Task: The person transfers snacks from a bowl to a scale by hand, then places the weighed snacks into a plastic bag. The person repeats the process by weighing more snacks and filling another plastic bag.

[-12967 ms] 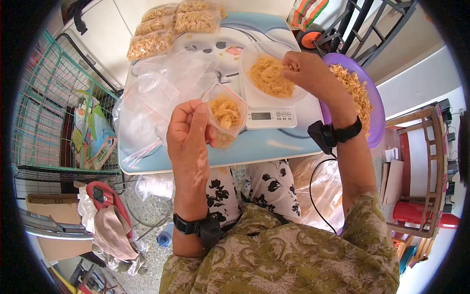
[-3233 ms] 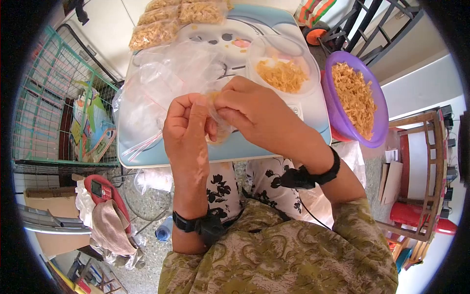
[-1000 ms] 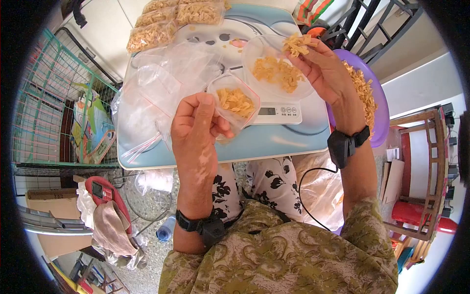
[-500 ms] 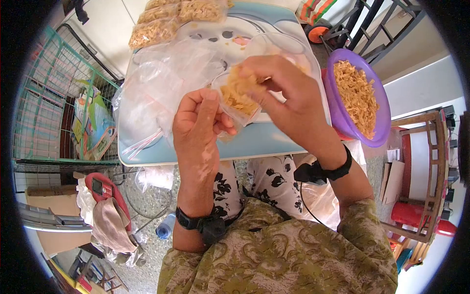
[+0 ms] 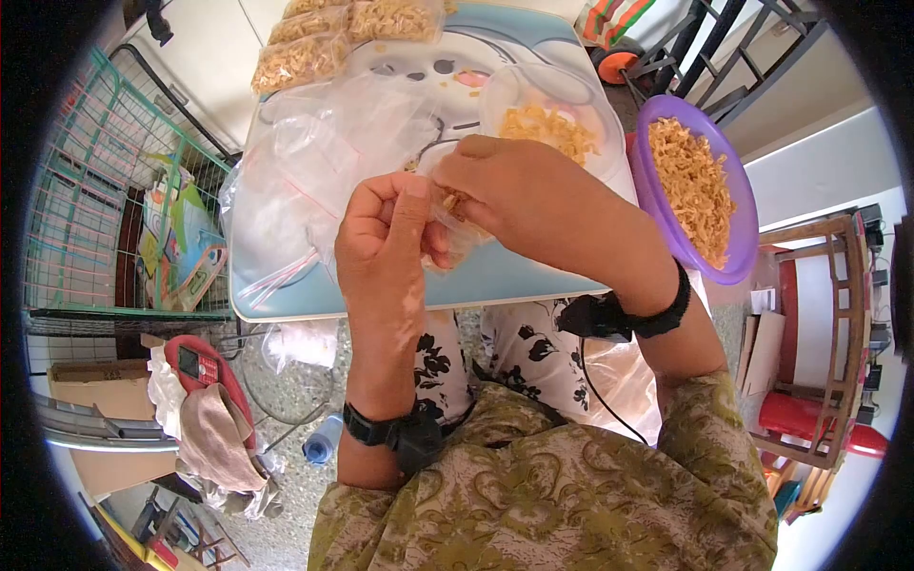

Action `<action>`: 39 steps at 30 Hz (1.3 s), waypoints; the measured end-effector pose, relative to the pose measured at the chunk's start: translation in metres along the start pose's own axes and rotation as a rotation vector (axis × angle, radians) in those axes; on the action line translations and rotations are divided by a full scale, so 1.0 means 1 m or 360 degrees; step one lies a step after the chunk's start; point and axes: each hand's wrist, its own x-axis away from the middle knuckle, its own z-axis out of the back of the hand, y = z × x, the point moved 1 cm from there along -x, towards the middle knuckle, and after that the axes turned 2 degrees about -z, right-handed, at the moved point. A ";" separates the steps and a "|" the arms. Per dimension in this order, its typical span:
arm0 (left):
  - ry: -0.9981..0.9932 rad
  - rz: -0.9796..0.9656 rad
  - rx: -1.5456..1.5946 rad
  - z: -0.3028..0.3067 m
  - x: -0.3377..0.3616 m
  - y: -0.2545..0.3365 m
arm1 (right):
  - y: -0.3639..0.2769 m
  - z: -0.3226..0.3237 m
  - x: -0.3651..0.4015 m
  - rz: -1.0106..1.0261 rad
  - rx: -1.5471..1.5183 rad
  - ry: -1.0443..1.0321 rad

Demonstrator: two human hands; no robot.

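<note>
A small clear plastic bag (image 5: 466, 238) with dried yellow-brown flakes in it is between my hands over the table's near edge. My left hand (image 5: 383, 233) pinches the bag's left edge, thumb up and fingers curled. At its mouth is my right hand (image 5: 543, 195), fingers bent together and closed on the rim; the fingertips are partly hidden. Just beyond it lies a translucent round dish (image 5: 495, 100) with loose yellow flakes (image 5: 547, 131).
Empty plastic bags (image 5: 314, 143) spread over the table's left side. Filled bags (image 5: 303, 62) lie at the far left corner. A purple basin (image 5: 747, 205) heaped with dried flakes (image 5: 690, 181) stands at the right. A wire cage (image 5: 76, 209) is at the left.
My right hand has moved down and left to the bag's mouth. The flakes it held are no longer visible in it, and the dish behind is uncovered. My left hand has barely moved.
</note>
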 end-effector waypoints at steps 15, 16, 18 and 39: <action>0.0009 0.0001 0.0092 0.004 0.000 0.001 | -0.002 0.006 0.010 0.0043 -0.0344 0.0275; 0.0019 0.0010 0.0072 0.003 0.001 0.001 | -0.005 0.004 0.009 0.0039 -0.0283 0.0268; 0.0022 0.0001 0.0053 0.002 0.001 0.002 | -0.007 0.000 0.007 0.0031 -0.0222 0.0261; 0.0092 -0.0007 0.0049 0.007 0.002 0.003 | -0.019 -0.017 0.019 0.0125 0.0028 0.0087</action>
